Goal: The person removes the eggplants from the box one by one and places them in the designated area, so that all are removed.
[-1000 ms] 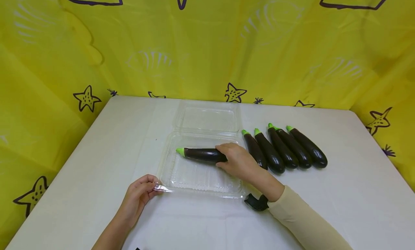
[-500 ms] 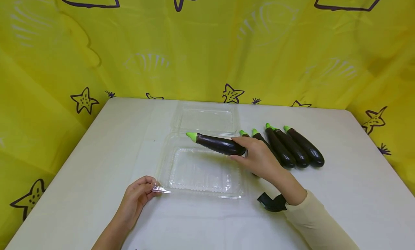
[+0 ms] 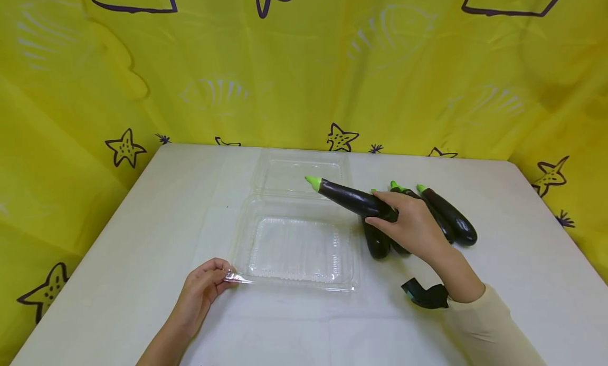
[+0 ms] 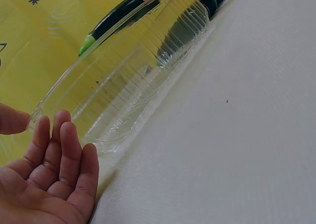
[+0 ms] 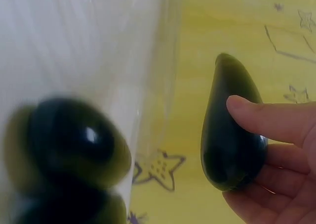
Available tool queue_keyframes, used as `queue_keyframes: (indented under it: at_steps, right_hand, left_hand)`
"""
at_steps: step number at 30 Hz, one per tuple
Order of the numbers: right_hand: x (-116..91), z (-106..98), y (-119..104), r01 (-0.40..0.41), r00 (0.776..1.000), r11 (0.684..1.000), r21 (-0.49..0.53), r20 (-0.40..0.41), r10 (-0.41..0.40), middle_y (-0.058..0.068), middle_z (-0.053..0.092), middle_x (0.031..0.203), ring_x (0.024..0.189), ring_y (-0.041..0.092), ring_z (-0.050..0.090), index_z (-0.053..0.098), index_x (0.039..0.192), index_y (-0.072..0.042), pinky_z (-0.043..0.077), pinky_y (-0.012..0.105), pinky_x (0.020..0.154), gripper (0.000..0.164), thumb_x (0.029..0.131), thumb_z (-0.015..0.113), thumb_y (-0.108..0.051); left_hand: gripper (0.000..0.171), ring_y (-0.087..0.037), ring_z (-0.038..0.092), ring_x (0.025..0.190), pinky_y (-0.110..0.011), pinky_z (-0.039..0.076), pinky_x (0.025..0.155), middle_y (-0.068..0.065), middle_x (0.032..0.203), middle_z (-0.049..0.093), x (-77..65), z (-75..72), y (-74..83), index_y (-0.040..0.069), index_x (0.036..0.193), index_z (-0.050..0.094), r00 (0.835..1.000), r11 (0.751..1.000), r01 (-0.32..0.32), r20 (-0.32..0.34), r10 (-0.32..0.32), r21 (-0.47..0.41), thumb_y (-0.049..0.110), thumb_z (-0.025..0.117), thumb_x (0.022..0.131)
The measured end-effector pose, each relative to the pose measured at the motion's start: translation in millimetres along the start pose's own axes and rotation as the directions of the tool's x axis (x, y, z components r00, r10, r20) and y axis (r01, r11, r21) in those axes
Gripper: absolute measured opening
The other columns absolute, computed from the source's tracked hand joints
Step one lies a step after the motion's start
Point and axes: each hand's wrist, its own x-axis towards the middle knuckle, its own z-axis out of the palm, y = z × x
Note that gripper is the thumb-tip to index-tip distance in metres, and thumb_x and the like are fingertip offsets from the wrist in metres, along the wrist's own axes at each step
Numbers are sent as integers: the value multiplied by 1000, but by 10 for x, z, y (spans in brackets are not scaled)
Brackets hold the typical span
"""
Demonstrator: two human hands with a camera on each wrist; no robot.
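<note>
My right hand [image 3: 410, 223] grips a dark purple eggplant [image 3: 349, 197] by its thick end, thumb on one side and fingers on the other. Its green stem points left and up, over the clear hinged plastic container [image 3: 294, 286]. In the right wrist view the held eggplant [image 5: 227, 140] appears end-on between thumb and fingers. At the container's near left corner, my left hand [image 3: 203, 284] pinches the rim between thumb and fingers. The left wrist view shows the container wall [image 4: 123, 90] rising from those fingertips. No eggplant lies in the container.
Several eggplants [image 3: 448, 215] lie side by side right of the container, partly hidden behind my right hand. The container's lid [image 3: 304, 171] lies folded back flat. A black device [image 3: 425, 295] sits at my right wrist. A yellow patterned curtain [image 3: 294, 65] borders the white table [image 3: 119, 239].
The eggplant has been lifted from over the container's base and carried right, its stem end tilting up, toward the row. My left hand has stayed at the corner.
</note>
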Motion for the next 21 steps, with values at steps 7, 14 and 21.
queue_keyframes:
  at_steps: [7, 14, 21]
  right_hand:
    - [-61, -170, 119, -33, 999, 998, -53, -22, 31, 21, 62, 107, 85, 30, 60, 59, 116, 6, 49, 43, 66, 51, 72, 78, -13]
    - [-153, -310, 263, -95, 993, 993, -70, -74, 89, 24, 62, 103, 82, 34, 58, 60, 115, 6, 47, 45, 65, 50, 72, 77, -13]
    - [-253, -476, 437, -185, 979, 977, -101, -104, 175, 26, 61, 106, 82, 33, 57, 59, 116, 5, 39, 21, 60, 50, 75, 76, -18]
  left_hand:
    - [20, -11, 59, 77, -27, 51, 75, -2, 84, 59, -12, -2, -2, 5, 85, 59, 1000, 1000, -7, -5, 7, -4, -1, 41, 90]
    - [20, -11, 59, 78, -27, 51, 76, -2, 85, 59, 0, 1, 8, 5, 86, 58, 1000, 1000, 0, -6, 0, 3, -1, 40, 90]
    - [19, -11, 58, 77, -27, 51, 76, -2, 84, 59, 5, 11, 5, 4, 85, 58, 1000, 1000, 10, -11, -10, 7, -2, 41, 89]
